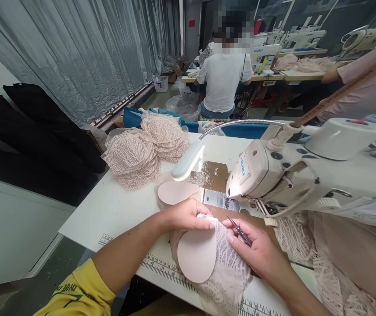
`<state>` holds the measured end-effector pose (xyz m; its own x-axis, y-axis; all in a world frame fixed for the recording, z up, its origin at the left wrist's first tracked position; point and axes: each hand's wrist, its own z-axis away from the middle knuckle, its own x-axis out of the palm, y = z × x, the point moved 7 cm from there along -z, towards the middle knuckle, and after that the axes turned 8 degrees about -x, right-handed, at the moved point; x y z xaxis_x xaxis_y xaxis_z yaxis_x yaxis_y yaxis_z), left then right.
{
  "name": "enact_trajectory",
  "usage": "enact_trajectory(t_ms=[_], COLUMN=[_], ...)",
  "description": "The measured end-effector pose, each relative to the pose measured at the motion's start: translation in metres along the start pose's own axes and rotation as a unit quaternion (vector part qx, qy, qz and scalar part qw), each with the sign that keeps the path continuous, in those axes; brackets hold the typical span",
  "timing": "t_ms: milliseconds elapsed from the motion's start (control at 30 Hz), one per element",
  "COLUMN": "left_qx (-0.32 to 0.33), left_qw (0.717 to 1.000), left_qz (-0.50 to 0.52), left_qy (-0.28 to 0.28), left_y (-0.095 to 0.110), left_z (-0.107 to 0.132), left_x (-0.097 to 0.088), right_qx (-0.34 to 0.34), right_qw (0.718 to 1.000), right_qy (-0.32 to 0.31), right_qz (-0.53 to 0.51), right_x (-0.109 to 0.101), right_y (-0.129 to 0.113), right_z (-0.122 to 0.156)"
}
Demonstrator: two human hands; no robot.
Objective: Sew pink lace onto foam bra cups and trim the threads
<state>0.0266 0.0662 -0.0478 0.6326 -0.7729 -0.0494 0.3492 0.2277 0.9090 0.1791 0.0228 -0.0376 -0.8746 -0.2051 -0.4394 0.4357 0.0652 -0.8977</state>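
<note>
My left hand (196,215) pinches the upper edge of a beige bra cup (197,254), its thumb on top and the fingers partly hidden beneath. Pale lace (229,250) is joined to the cup's right side and drapes over the table's front edge. Dark tweezers (242,233) rest in my right hand (253,243), their tip pointing up and left. That hand also touches the right edge of the lace. Just behind my left hand lies another beige cup (176,192) on sheer fabric. The sewing machine (256,171) stands behind my right hand, its needle area lit.
Stacked lace pieces (131,156) sit at the table's back left. A bendable lamp (188,161) hangs over the white table (109,210). Lace and mesh fabric (349,250) are heaped at right. One person (223,79) sits ahead; another person's pink sleeve (368,83) is at right.
</note>
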Motion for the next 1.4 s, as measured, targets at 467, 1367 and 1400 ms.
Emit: enact_trajectory(t_ms=[467,1367,1400], left_qx=[0.034,-0.020,-0.021], left_qw=[0.997,0.997,0.997], left_qz=[-0.074,0.073,0.070], left_qy=[0.003,-0.024,-0.024], left_y=[0.009,-0.004,-0.004], left_z=[0.003,-0.004,-0.004], left_x=[0.004,0.011,0.011], right_qx=[0.014,-0.045,-0.045], right_qw=[0.999,0.997,0.997], right_qy=[0.030,-0.051,-0.056], right_qz=[-0.018,0.031,0.035], right_x=[-0.002,-0.010,-0.010], right_y=[-0.001,-0.001,-0.001], right_z=[-0.005,0.004,0.004])
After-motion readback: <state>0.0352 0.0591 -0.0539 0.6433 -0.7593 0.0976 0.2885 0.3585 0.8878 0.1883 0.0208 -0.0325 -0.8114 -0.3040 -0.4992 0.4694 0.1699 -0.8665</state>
